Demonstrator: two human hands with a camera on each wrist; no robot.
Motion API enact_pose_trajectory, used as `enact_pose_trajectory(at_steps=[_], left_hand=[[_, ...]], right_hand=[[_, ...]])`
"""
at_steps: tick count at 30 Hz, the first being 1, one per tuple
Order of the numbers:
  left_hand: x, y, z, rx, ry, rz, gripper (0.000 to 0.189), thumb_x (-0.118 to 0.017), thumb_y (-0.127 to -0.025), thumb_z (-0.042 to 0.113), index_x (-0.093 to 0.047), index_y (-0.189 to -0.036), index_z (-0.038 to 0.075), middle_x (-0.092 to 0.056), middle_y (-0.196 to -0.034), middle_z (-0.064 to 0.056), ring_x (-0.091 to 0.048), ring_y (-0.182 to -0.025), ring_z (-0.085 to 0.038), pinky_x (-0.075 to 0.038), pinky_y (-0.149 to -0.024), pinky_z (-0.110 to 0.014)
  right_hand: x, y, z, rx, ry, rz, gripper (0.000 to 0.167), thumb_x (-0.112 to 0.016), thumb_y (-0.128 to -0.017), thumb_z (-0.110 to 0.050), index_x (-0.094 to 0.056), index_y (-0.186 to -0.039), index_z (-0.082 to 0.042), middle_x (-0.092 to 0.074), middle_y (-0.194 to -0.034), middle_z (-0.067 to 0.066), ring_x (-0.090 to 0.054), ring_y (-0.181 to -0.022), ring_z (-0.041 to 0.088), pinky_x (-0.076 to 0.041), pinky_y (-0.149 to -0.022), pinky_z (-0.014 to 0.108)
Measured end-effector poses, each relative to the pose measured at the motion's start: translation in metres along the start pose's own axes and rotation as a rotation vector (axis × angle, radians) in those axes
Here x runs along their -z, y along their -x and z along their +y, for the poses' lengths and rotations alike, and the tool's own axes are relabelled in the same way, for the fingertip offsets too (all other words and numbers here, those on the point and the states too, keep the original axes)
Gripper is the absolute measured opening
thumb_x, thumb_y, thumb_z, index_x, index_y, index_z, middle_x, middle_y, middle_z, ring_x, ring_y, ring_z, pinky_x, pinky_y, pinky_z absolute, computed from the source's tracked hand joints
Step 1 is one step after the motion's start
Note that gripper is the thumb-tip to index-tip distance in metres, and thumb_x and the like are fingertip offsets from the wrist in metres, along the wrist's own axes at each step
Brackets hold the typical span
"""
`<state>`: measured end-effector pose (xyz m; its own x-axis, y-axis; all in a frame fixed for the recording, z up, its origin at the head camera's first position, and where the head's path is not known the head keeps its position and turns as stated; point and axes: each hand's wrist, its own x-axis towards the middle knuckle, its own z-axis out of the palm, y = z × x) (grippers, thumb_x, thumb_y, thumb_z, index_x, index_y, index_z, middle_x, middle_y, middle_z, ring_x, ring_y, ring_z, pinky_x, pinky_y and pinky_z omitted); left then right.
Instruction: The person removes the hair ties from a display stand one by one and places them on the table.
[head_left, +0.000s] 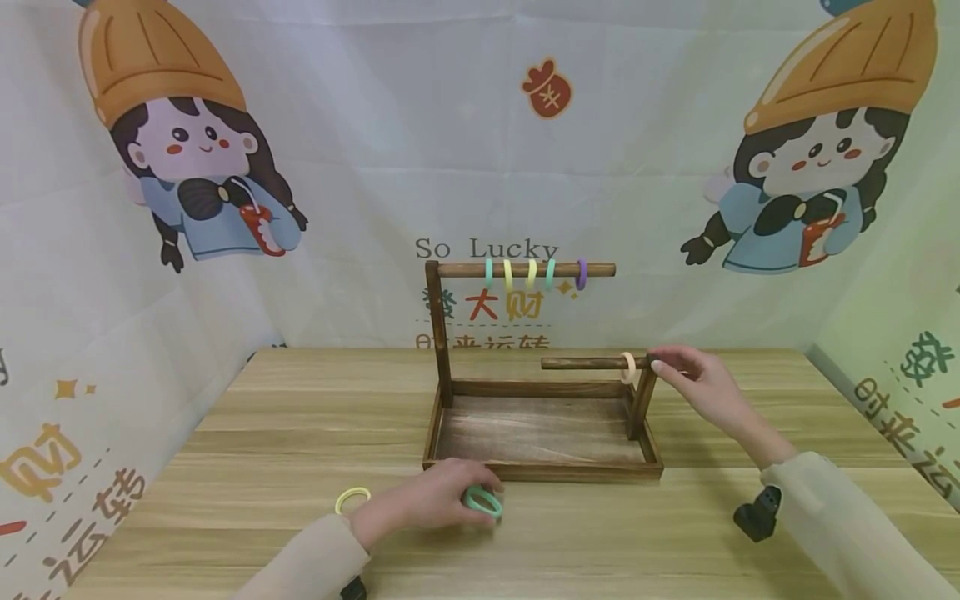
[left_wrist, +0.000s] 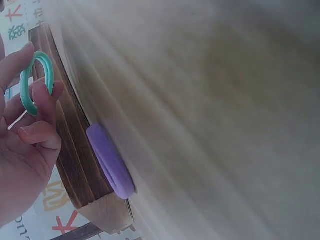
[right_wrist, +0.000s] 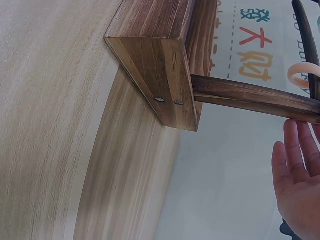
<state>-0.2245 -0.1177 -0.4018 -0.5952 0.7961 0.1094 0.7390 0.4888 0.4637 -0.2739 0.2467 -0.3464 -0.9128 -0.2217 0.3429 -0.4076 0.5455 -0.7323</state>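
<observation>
My left hand [head_left: 442, 496] pinches a mint-green hair tie [left_wrist: 50, 67] between thumb and fingers, low over the table before the rack's tray. A purple hair tie [left_wrist: 111, 161] lies against the tray's front wall in the left wrist view; my hand hides it in the head view. On the right, my right hand [head_left: 701, 383] holds the top of the short post [head_left: 641, 404] of the wooden rack [head_left: 543, 472] with thumb and fingertips. A peach hair tie [head_left: 628, 367] hangs on the lower bar [head_left: 577, 363] beside those fingertips. The right wrist view shows its fingers nearly straight.
Mint, yellow and purple hair ties [head_left: 532, 273] hang on the upper bar [head_left: 457, 270], whose right end is free. A yellow hair tie [head_left: 352, 500] lies on the table [head_left: 300, 433] behind the left wrist. A printed cloth [head_left: 360, 167] hangs behind and beside the table.
</observation>
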Motion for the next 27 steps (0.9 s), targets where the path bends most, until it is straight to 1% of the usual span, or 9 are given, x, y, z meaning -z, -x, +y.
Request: enact_pose_trajectory(at_steps=[4,10,16,19,23,25,27], left_hand=[[-0.0020,-0.0023,0.0011,-0.018,-0.036,-0.014,0.032,-0.069,-0.076,0.026,-0.062,-0.102,0.009,-0.058,-0.090,0.007,-0.049,-0.077,-0.001,-0.040,-0.070,-0.014],[-0.0047,-0.0059,0.0015,-0.050,-0.100,-0.035,0.030,-0.069,-0.076,0.028,-0.062,-0.100,0.010,-0.056,-0.090,0.008,-0.047,-0.078,-0.001,-0.038,-0.068,-0.012],[-0.0053,-0.0047,0.0015,-0.039,-0.141,-0.043,0.029,-0.067,-0.077,0.026,-0.062,-0.101,0.010,-0.056,-0.093,0.006,-0.049,-0.080,-0.003,-0.039,-0.070,-0.013],[-0.0048,-0.0029,0.0018,-0.023,-0.150,-0.043,0.030,-0.067,-0.077,0.025,-0.061,-0.103,0.010,-0.056,-0.094,0.006,-0.049,-0.081,-0.003,-0.040,-0.071,-0.015],[-0.0034,-0.0005,0.0021,-0.001,-0.150,-0.044,0.030,-0.067,-0.077,0.024,-0.061,-0.103,0.010,-0.056,-0.096,0.006,-0.050,-0.085,-0.004,-0.041,-0.076,-0.017],[-0.0025,0.0003,0.0023,0.004,-0.148,-0.045,0.030,-0.067,-0.077,0.023,-0.061,-0.103,0.009,-0.056,-0.097,0.005,-0.050,-0.085,-0.004,-0.042,-0.076,-0.018],[-0.0013,0.0008,0.0028,0.009,-0.142,-0.044,0.031,-0.067,-0.077,0.023,-0.061,-0.104,0.009,-0.056,-0.097,0.005,-0.051,-0.086,-0.005,-0.042,-0.076,-0.018]], right_hand=[[0.0005,0.0007,-0.0008,-0.003,0.000,-0.001,0.039,-0.048,-0.092,-0.026,-0.049,-0.121,-0.001,-0.053,-0.116,0.016,-0.050,-0.102,0.026,-0.044,-0.077,0.023],[0.0007,0.0013,-0.0033,0.008,0.002,0.006,0.038,-0.048,-0.092,-0.026,-0.050,-0.120,-0.001,-0.053,-0.115,0.016,-0.051,-0.101,0.025,-0.044,-0.076,0.021],[0.0004,0.0013,-0.0049,0.014,0.003,0.007,0.038,-0.048,-0.092,-0.027,-0.051,-0.119,-0.001,-0.054,-0.114,0.015,-0.051,-0.101,0.025,-0.044,-0.077,0.021],[0.0001,0.0012,-0.0040,0.008,0.002,0.002,0.039,-0.048,-0.092,-0.027,-0.050,-0.119,0.000,-0.054,-0.114,0.016,-0.051,-0.102,0.026,-0.045,-0.079,0.026],[-0.0003,0.0009,-0.0029,-0.002,-0.001,-0.003,0.039,-0.047,-0.092,-0.028,-0.049,-0.120,0.000,-0.053,-0.116,0.016,-0.050,-0.103,0.027,-0.044,-0.081,0.036],[-0.0002,0.0008,-0.0025,-0.004,-0.004,-0.002,0.039,-0.048,-0.092,-0.027,-0.049,-0.121,-0.001,-0.052,-0.116,0.016,-0.050,-0.104,0.026,-0.044,-0.081,0.035],[-0.0002,0.0005,-0.0024,-0.001,-0.004,0.002,0.039,-0.048,-0.092,-0.027,-0.050,-0.121,-0.001,-0.053,-0.116,0.016,-0.050,-0.103,0.026,-0.045,-0.080,0.031]])
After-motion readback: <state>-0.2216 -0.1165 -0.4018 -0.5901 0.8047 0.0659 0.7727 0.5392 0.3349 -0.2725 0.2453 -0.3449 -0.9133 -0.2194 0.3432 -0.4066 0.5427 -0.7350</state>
